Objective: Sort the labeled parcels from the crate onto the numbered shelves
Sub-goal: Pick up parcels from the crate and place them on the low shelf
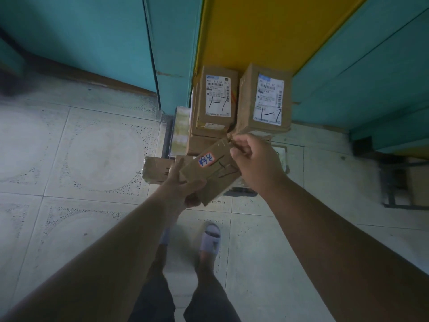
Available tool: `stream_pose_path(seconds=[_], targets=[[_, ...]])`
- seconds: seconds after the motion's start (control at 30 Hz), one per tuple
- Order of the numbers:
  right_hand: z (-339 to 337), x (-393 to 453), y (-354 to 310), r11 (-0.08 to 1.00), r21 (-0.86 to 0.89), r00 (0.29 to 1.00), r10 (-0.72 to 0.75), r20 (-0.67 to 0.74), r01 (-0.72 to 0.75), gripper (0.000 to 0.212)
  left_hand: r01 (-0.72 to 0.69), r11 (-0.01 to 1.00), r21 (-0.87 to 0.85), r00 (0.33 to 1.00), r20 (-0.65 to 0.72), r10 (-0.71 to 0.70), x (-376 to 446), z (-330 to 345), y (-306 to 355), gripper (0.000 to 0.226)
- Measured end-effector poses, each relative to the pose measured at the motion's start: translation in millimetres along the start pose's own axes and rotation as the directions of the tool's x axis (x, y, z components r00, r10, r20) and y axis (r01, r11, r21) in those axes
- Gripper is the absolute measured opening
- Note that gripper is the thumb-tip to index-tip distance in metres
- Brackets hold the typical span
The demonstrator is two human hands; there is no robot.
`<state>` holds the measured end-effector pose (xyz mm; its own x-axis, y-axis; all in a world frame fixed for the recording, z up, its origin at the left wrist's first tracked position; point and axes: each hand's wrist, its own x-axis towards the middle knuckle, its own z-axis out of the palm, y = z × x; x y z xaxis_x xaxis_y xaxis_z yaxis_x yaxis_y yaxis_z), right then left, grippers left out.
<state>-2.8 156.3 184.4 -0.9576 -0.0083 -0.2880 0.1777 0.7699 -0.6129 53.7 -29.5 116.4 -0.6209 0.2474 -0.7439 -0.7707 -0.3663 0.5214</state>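
I hold a small brown cardboard parcel between both hands above the floor; it has a white sticker with blue writing and black marker strokes. My left hand grips its near lower end, thumb on top. My right hand pinches its far upper corner. Just beyond stand two taped parcels with white shipping labels, each marked "1-7": the left one and the right one. They rest on a stack of other parcels against the wall.
More parcels lie under and beside the stack, one brown box to the left on the tiled floor. Teal panels and a yellow panel rise behind. A dark crate sits at the right. My sandalled feet are below.
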Motion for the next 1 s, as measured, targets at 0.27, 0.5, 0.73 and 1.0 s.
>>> stream_pose_path(seconds=[0.27, 0.5, 0.73, 1.0], targets=[[-18.2, 9.7, 88.8, 0.945, -0.314, 0.995, 0.074, -0.073, -0.093, 0.043, -0.025, 0.990, -0.139, 0.989, -0.148, 0.004, 28.7, 21.0, -32.9, 0.053], [-23.7, 41.7, 129.1, 0.864, -0.501, 0.986, 0.128, 0.109, -0.057, 0.041, 0.006, 0.973, -0.231, 0.984, -0.170, -0.047, 52.4, 46.6, -53.8, 0.071], [-22.4, 53.6, 151.4, 0.897, -0.410, 0.968, 0.226, 0.109, -0.164, 0.117, 0.013, 0.980, -0.197, 0.983, -0.175, -0.048, 68.1, 57.2, -64.7, 0.060], [-17.7, 51.4, 160.5, 0.909, -0.379, 0.977, 0.208, 0.050, -0.174, 0.108, -0.005, 0.974, -0.226, 0.971, -0.233, -0.049, 68.7, 63.6, -74.1, 0.058]])
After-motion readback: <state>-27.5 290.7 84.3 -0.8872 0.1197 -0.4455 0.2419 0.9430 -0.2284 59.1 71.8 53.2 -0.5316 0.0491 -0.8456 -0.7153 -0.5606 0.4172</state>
